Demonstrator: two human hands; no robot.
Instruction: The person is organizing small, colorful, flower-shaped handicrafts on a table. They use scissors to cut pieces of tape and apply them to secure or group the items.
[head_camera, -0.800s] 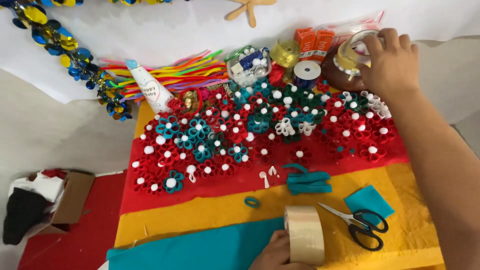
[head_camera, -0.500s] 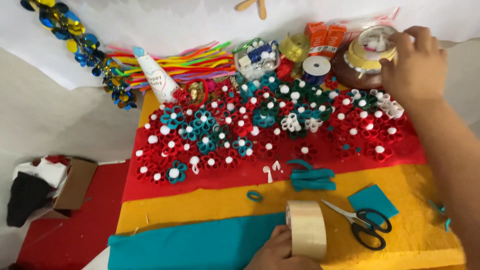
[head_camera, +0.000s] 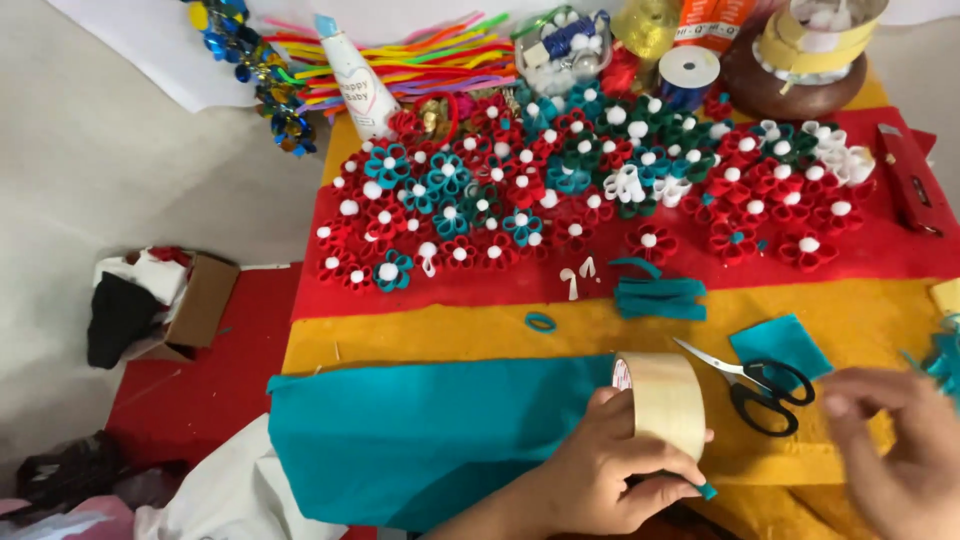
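Note:
My left hand (head_camera: 600, 475) grips a wide roll of clear packing tape (head_camera: 665, 400), held upright on its edge over the teal felt sheet (head_camera: 430, 430). A small teal scrap pokes out under its thumb. My right hand (head_camera: 895, 450) hovers blurred at the lower right, fingers loosely curled, close to the black-handled scissors (head_camera: 750, 385) and holding nothing that I can see. Beyond them lie many red, teal and green felt flowers (head_camera: 600, 190) with white pom-pom centres on red felt (head_camera: 450, 290).
Yellow felt (head_camera: 440, 335) lies under the teal sheet. A teal felt square (head_camera: 780, 345) and folded teal strips (head_camera: 655, 295) sit near the scissors. At the back stand a glue bottle (head_camera: 355, 80), pipe cleaners (head_camera: 440, 60), ribbon spool (head_camera: 688, 72) and a jar with tape rolls (head_camera: 810, 45). A cardboard box (head_camera: 190, 305) is left.
My right hand has left the jar at the back right and come down to the lower right near the scissors. The view has tilted down and closer. My left hand still holds the tape roll.

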